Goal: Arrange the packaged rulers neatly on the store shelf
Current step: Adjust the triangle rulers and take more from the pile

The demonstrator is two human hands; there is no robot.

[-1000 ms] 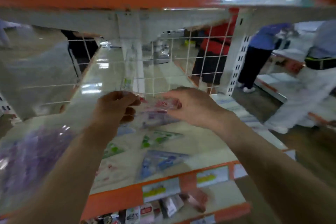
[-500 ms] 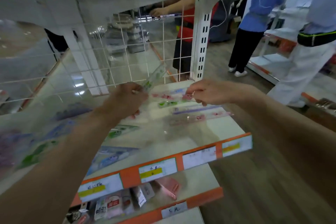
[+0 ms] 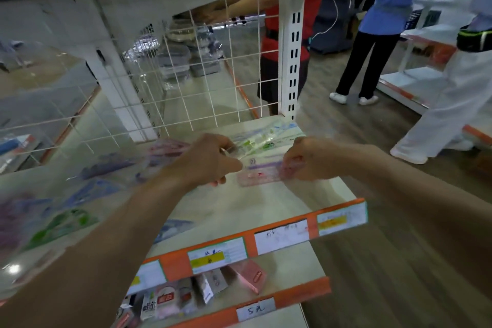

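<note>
— What is the biggest thing there?
— The white shelf point(image 3: 266, 202). A wire fence point(image 3: 207, 82) stands at its back.
— What lies on it?
— Blurry ruler packs point(image 3: 61, 224) are spread over the left part.
— And the person's hands?
— The left hand point(image 3: 205, 160) has curled fingers that pinch the edge of a green pack point(image 3: 255, 144). The right hand point(image 3: 308, 160) pinches the right end of a pink ruler pack point(image 3: 262, 177). That pack sits between both hands, near the shelf's right back corner. Nobody can tell if it touches the shelf.
— Anything smaller?
— Price tags point(image 3: 282, 234) on the orange front edge, and little boxes point(image 3: 247, 277) on the shelf below.
</note>
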